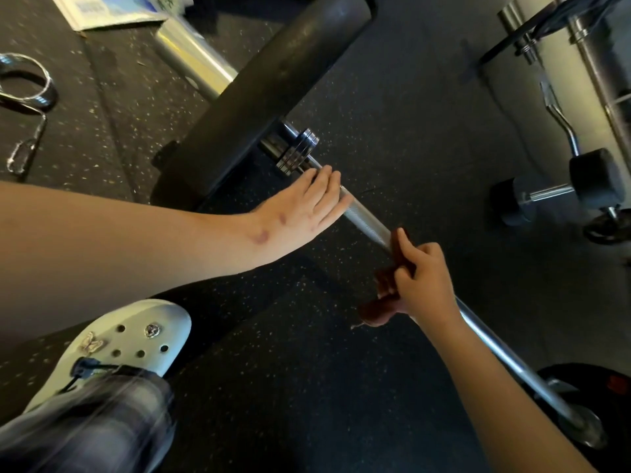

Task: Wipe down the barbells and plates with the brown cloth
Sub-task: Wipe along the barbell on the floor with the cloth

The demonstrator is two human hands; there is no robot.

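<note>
A steel barbell point(367, 224) runs diagonally over the black rubber floor, from a silver sleeve at top left to its other end at bottom right. A big black plate point(273, 80) stands on it near the top. My left hand point(307, 206) rests on the bar with straight fingers, just below the collar point(297, 151). Lower down the shaft, my right hand point(423, 281) grips the brown cloth point(379, 308), which is wrapped round the bar and hangs out below the hand.
A spring clip collar point(27, 83) lies at the left, papers point(112, 8) at top left. A dumbbell point(560, 192), a curl bar point(560, 117) and a rack stand at the right. My white clog point(133, 339) is at lower left. Another black plate point(594, 387) sits at bottom right.
</note>
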